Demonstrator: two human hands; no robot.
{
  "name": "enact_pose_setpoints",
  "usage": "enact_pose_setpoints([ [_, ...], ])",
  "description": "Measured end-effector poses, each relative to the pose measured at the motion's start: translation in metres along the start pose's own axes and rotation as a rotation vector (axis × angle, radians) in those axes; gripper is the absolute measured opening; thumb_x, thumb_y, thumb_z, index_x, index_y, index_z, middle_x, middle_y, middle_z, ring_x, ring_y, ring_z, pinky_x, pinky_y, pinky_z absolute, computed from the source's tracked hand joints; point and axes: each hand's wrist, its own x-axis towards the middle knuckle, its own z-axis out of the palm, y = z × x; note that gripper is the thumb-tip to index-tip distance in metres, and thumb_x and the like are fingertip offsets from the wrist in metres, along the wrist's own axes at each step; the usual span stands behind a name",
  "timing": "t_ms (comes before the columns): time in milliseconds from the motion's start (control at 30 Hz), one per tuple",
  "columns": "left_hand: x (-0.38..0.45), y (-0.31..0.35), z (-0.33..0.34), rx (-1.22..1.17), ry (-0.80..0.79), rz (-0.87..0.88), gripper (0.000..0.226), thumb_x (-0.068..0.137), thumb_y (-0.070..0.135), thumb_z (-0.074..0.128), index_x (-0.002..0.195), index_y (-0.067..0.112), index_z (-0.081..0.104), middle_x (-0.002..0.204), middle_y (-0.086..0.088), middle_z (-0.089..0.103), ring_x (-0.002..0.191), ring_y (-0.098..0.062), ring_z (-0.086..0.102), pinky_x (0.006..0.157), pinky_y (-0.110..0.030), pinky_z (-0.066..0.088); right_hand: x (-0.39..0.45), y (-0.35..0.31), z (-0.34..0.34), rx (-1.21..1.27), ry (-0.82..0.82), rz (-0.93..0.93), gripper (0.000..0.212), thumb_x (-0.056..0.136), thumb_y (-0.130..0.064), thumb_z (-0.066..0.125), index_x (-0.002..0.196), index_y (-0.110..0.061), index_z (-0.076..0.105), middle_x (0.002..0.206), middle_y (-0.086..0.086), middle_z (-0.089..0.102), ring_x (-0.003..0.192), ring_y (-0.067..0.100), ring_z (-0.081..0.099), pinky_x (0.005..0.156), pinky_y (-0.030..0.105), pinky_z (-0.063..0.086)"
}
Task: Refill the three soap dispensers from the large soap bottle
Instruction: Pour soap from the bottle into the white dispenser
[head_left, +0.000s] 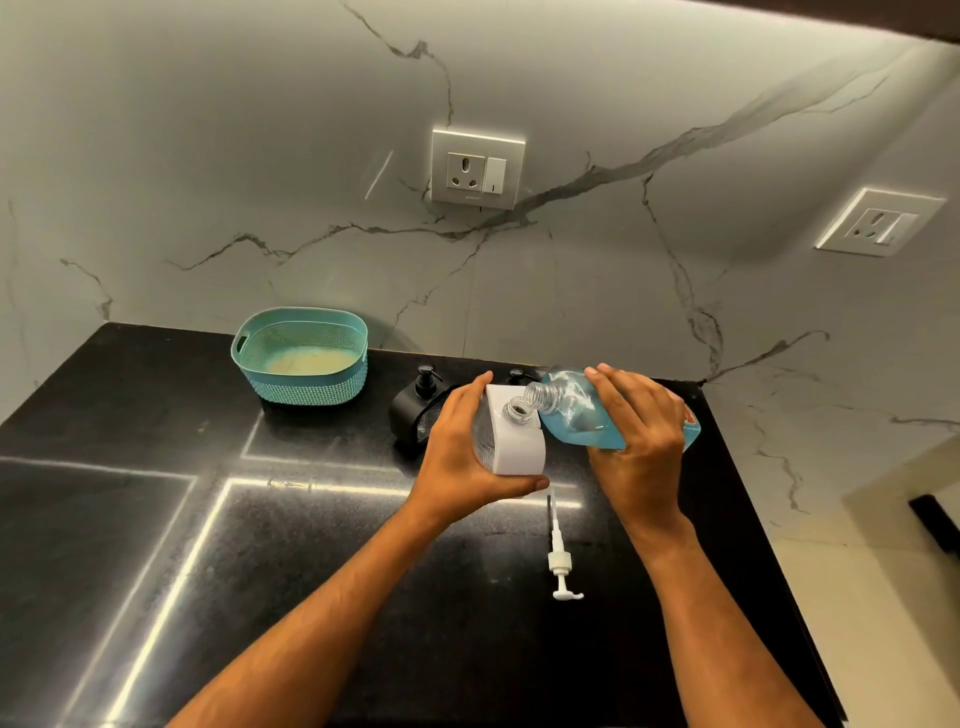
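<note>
Now, step: we're on the pour, filling the white dispenser (511, 436); 2 black dispensers (415, 410) wait behind.
Surface (291, 571): black, carries pump head (560, 558), lying loose.
Soap bottle (576, 413): tipped, mouth just over dispenser neck.
Next: we judge more tilt needed, necks kept aligned.
Right grip (636, 431): wraps bottle from above.
Left grip (462, 441): clasps dispenser, held off surface, tilted.

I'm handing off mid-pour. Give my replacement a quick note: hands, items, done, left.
Left hand grips the white dispenser, its neck open.
Right hand holds the large soap bottle tilted, mouth at the dispenser's neck.
White pump lies on the counter.
Black dispensers stand behind, pumps on.
Done: pump removed.
Left: finish this pour, refit pump, check the others.
</note>
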Motion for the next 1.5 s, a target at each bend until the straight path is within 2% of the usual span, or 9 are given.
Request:
enact_pose_setpoints([
  [233, 0.0009, -0.0019, 0.0011, 0.010, -0.001, 0.005, 0.128, 0.057, 0.057, 0.098, 0.160, 0.017, 0.032, 0.151, 0.005, 0.046, 0.136, -0.003, 0.047, 0.111, -0.011, 0.039, 0.0025, 0.0011, -0.0028, -0.022, -0.002, -0.019, 0.071, 0.071, -0.015, 0.093, 0.136, -0.010, 0.065, 0.135, 0.011, 0.066, 0.125, 0.034, 0.060, 0.103, 0.054, 0.046],
  [467, 0.0012, -0.0034, 0.0011, 0.011, -0.007, 0.002, 0.127, 0.058, 0.051, 0.099, 0.160, 0.016, 0.032, 0.151, 0.003, 0.046, 0.135, -0.003, 0.046, 0.108, -0.004, 0.036, 0.0038, 0.0010, -0.0045, -0.032, 0.000, -0.041, 0.072, 0.070, -0.011, 0.093, 0.136, -0.010, 0.064, 0.135, 0.011, 0.066, 0.125, 0.035, 0.060, 0.100, 0.058, 0.047],
  [633, 0.0014, -0.0046, 0.0021, 0.010, -0.012, -0.002, 0.126, 0.058, 0.049, 0.099, 0.159, 0.016, 0.032, 0.152, 0.002, 0.046, 0.133, -0.001, 0.044, 0.105, 0.001, 0.032, 0.0041, 0.0025, -0.0051, -0.042, -0.003, -0.049, 0.072, 0.070, -0.010, 0.093, 0.136, -0.011, 0.065, 0.135, 0.010, 0.066, 0.125, 0.034, 0.059, 0.102, 0.056, 0.046],
  [867, 0.0019, -0.0047, 0.0022, 0.004, -0.018, -0.001, 0.127, 0.058, 0.050, 0.100, 0.159, 0.017, 0.031, 0.149, 0.005, 0.045, 0.132, 0.007, 0.044, 0.107, -0.002, 0.033, 0.0036, 0.0056, -0.0050, -0.053, -0.018, -0.055, 0.071, 0.071, -0.010, 0.092, 0.137, -0.011, 0.065, 0.136, 0.010, 0.066, 0.126, 0.033, 0.059, 0.101, 0.057, 0.046],
  [1067, 0.0019, -0.0061, 0.0030, -0.005, -0.020, 0.000, 0.130, 0.056, 0.060, 0.095, 0.160, 0.016, 0.031, 0.149, 0.005, 0.046, 0.134, 0.000, 0.046, 0.108, -0.005, 0.035, 0.0043, 0.0059, -0.0058, -0.061, -0.024, -0.063, 0.070, 0.072, -0.008, 0.091, 0.137, -0.011, 0.065, 0.136, 0.009, 0.066, 0.126, 0.033, 0.058, 0.101, 0.057, 0.046],
  [1233, 0.0022, -0.0072, 0.0035, 0.008, -0.021, 0.006, 0.127, 0.058, 0.048, 0.100, 0.160, 0.015, 0.031, 0.150, 0.001, 0.046, 0.135, -0.005, 0.046, 0.108, -0.003, 0.034, 0.0049, 0.0056, -0.0058, -0.068, -0.022, -0.069, 0.070, 0.071, -0.008, 0.091, 0.136, -0.011, 0.065, 0.136, 0.010, 0.066, 0.125, 0.033, 0.059, 0.102, 0.057, 0.046],
  [1500, 0.0028, -0.0070, 0.0041, -0.004, -0.020, 0.010, 0.126, 0.058, 0.046, 0.101, 0.159, 0.017, 0.031, 0.151, 0.002, 0.045, 0.135, -0.004, 0.046, 0.108, -0.002, 0.033, 0.0054, 0.0067, -0.0053, -0.076, -0.026, -0.071, 0.071, 0.070, -0.008, 0.092, 0.136, -0.011, 0.065, 0.136, 0.010, 0.066, 0.125, 0.033, 0.059, 0.102, 0.057, 0.045],
])
